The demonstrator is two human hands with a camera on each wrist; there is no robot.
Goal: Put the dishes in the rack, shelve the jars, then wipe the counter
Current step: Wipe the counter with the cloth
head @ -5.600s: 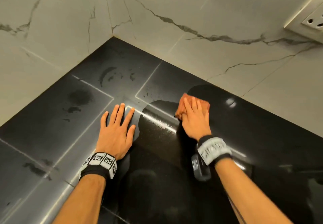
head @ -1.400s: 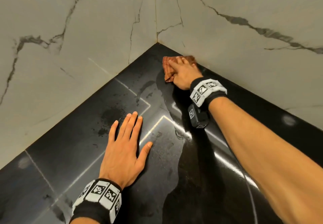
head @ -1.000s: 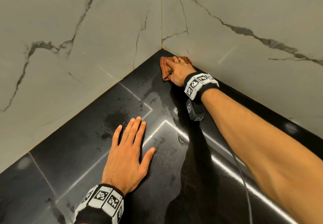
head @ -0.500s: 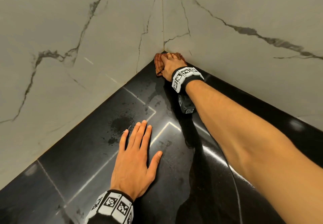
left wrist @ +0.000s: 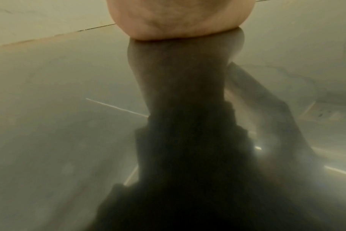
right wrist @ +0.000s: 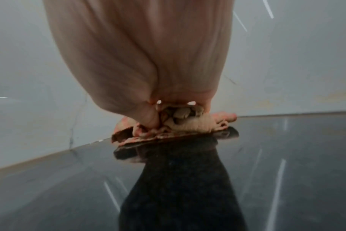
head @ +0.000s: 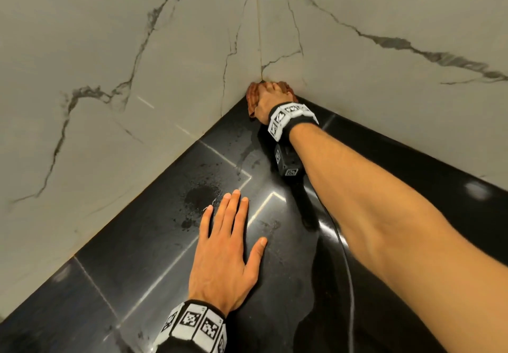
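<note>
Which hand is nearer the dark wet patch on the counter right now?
Left. The left hand lies flat with its fingertips beside the wet patch; the right hand presses the cloth into the far corner.

— Right hand (head: 268, 99) since the first picture?
— Gone from the open middle of the desk (head: 154, 242), level with the left hand (head: 225, 256), to well ahead of it, right into the corner where the two marble walls (head: 110, 50) meet.
— And the cloth (head: 251, 98)?
— Carried along under the right hand's fingers; now bunched against both walls, only a reddish edge showing at the hand's left side.
— Within the last second or so?
— Pushed step by step deeper: first beside the right-hand wall short of the corner, now touching the seam itself.
— Right arm?
— Stretched much further forward, past the left hand.
</note>
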